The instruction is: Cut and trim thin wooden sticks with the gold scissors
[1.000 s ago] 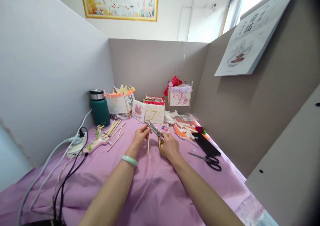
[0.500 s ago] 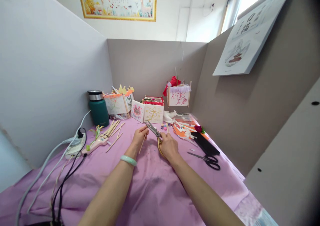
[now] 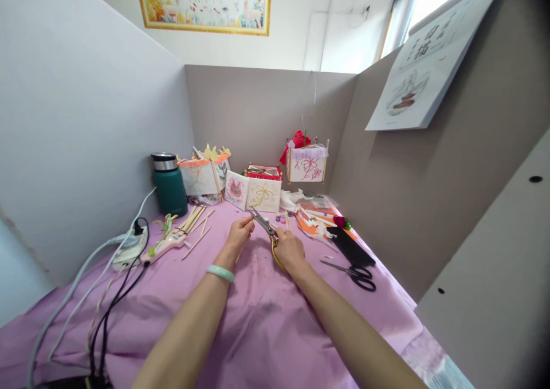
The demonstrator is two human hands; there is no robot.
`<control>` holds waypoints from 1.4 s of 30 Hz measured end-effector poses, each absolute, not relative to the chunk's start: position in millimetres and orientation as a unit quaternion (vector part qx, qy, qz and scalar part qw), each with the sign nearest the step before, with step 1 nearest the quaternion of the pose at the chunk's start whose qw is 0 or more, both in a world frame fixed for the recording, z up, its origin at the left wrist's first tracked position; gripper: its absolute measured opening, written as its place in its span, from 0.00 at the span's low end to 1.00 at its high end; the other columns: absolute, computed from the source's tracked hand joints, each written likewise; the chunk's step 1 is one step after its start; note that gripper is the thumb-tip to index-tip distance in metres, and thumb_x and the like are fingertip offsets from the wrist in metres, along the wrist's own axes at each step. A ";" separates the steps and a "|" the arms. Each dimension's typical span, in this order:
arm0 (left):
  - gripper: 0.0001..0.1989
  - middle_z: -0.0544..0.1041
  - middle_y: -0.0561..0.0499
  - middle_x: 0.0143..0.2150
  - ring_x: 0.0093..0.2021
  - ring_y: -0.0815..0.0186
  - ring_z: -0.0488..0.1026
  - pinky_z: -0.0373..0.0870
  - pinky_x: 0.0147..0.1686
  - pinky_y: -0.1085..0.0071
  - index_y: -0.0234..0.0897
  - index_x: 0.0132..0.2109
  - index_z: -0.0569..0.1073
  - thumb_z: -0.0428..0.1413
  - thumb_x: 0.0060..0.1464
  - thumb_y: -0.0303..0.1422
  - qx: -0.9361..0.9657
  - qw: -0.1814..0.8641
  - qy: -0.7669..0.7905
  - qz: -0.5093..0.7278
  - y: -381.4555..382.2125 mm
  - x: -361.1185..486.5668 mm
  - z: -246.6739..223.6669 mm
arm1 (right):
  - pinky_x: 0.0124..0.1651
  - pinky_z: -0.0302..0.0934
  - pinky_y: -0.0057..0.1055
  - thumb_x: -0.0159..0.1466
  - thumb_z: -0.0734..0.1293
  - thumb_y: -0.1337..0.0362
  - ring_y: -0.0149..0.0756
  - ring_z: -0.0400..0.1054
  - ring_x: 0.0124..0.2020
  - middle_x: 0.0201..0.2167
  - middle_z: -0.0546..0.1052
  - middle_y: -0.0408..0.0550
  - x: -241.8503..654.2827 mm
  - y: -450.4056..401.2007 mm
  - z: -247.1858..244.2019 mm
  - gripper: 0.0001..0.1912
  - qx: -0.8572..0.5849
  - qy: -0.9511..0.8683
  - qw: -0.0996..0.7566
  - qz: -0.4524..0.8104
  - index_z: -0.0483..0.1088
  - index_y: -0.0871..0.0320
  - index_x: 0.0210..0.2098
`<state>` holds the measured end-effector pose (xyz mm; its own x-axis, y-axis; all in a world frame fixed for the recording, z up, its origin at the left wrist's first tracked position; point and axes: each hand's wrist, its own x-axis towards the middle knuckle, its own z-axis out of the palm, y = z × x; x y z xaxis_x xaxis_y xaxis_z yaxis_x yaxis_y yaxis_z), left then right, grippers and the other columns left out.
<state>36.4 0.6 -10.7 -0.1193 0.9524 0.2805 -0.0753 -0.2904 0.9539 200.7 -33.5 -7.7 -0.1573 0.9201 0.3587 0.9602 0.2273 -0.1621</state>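
My right hand (image 3: 289, 249) is closed on the gold-handled scissors (image 3: 263, 223), whose grey blades point up and left toward my left fingertips. My left hand (image 3: 239, 233), with a pale green bangle (image 3: 220, 272) on the wrist, is pinched around a thin wooden stick (image 3: 238, 256); most of the stick is hidden by the hand. The blade tips are beside my left fingertips; whether they touch the stick is too small to tell. Behind the hands stand white decorated panels (image 3: 264, 196) with a yellow flower drawing.
Left: a green bottle (image 3: 169, 187), loose sticks (image 3: 198, 243), a pink glue gun (image 3: 165, 247) and a power strip (image 3: 131, 251) with cables. Right: black scissors (image 3: 356, 273), a black phone (image 3: 351, 247) and orange paper (image 3: 303, 224). Decorated boxes (image 3: 307, 165) stand at the back.
The stick in my left hand shows less below the hand and is more hidden behind it. My right hand has shifted very slightly left with the scissors.
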 end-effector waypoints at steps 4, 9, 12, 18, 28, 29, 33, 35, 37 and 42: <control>0.16 0.60 0.59 0.19 0.16 0.76 0.53 0.47 0.18 0.75 0.32 0.39 0.76 0.56 0.42 0.35 0.512 0.414 0.427 0.619 -2.1 37.4 -8.8 | 0.36 0.57 0.31 0.67 0.54 0.56 0.41 0.72 0.36 0.38 0.75 0.53 201.0 -31.8 -7.9 0.15 -0.619 -0.760 0.192 -0.052 0.66 0.55 0.47; 0.19 0.61 0.59 0.19 0.17 0.76 0.53 0.48 0.18 0.76 0.31 0.43 0.76 0.56 0.41 0.34 0.498 0.419 0.432 0.625 -4.9 38.6 -6.2 | 0.37 0.57 0.31 0.67 0.54 0.57 0.40 0.72 0.36 0.37 0.76 0.53 201.9 -28.2 -9.6 0.15 -0.613 -0.764 0.194 -0.057 0.67 0.56 0.45; 0.23 0.61 0.60 0.20 0.17 0.76 0.54 0.50 0.18 0.76 0.30 0.47 0.75 0.56 0.41 0.34 0.489 0.425 0.433 0.627 -7.0 39.6 -3.3 | 0.36 0.56 0.30 0.67 0.54 0.57 0.40 0.72 0.35 0.34 0.77 0.53 202.7 -26.5 -9.4 0.16 -0.611 -0.764 0.199 -0.061 0.68 0.57 0.44; 0.25 0.62 0.59 0.19 0.18 0.76 0.55 0.51 0.17 0.76 0.29 0.48 0.75 0.58 0.40 0.34 0.468 0.454 0.412 0.636 -9.5 38.9 2.2 | 0.34 0.55 0.30 0.67 0.55 0.55 0.38 0.71 0.33 0.34 0.77 0.51 205.8 -24.9 -11.6 0.16 -0.629 -0.736 0.239 -0.072 0.69 0.57 0.42; 0.14 0.63 0.59 0.18 0.16 0.76 0.56 0.53 0.16 0.76 0.31 0.36 0.73 0.58 0.40 0.34 0.474 0.493 0.388 0.617 -7.4 37.2 1.6 | 0.37 0.55 0.30 0.66 0.56 0.55 0.38 0.69 0.39 0.39 0.74 0.49 205.7 -28.4 -13.2 0.15 -0.604 -0.752 0.253 -0.080 0.67 0.52 0.47; 0.13 0.63 0.59 0.17 0.15 0.76 0.56 0.53 0.16 0.76 0.31 0.34 0.73 0.58 0.40 0.34 0.480 0.492 0.389 0.614 -7.6 37.1 1.8 | 0.38 0.55 0.30 0.66 0.56 0.55 0.38 0.69 0.39 0.40 0.74 0.50 205.5 -28.6 -13.2 0.16 -0.603 -0.754 0.249 -0.080 0.67 0.52 0.47; 0.10 0.61 0.60 0.17 0.15 0.76 0.55 0.53 0.16 0.76 0.32 0.31 0.71 0.57 0.40 0.35 0.499 0.482 0.391 0.605 -7.9 36.1 2.5 | 0.37 0.55 0.30 0.66 0.56 0.55 0.38 0.69 0.38 0.40 0.73 0.50 205.9 -29.2 -14.0 0.17 -0.601 -0.758 0.237 -0.084 0.66 0.51 0.50; 0.09 0.61 0.60 0.16 0.15 0.76 0.55 0.53 0.15 0.76 0.33 0.29 0.70 0.57 0.40 0.35 0.505 0.479 0.392 0.602 -8.0 35.6 2.7 | 0.37 0.55 0.31 0.66 0.55 0.55 0.38 0.69 0.38 0.40 0.74 0.50 206.4 -29.3 -14.7 0.17 -0.597 -0.762 0.235 -0.087 0.65 0.51 0.51; 0.09 0.60 0.60 0.17 0.15 0.76 0.55 0.53 0.16 0.76 0.33 0.28 0.69 0.57 0.40 0.35 0.508 0.478 0.390 0.601 -8.2 35.4 2.7 | 0.37 0.55 0.31 0.66 0.56 0.56 0.39 0.69 0.38 0.39 0.74 0.50 206.5 -29.6 -15.2 0.17 -0.593 -0.763 0.240 -0.093 0.65 0.52 0.52; 0.11 0.60 0.60 0.17 0.15 0.76 0.54 0.53 0.16 0.76 0.32 0.31 0.71 0.56 0.40 0.35 0.513 0.470 0.392 0.602 -8.9 35.2 2.2 | 0.39 0.55 0.31 0.66 0.56 0.56 0.39 0.69 0.39 0.39 0.74 0.50 205.5 -30.2 -15.0 0.18 -0.595 -0.756 0.253 -0.101 0.66 0.52 0.52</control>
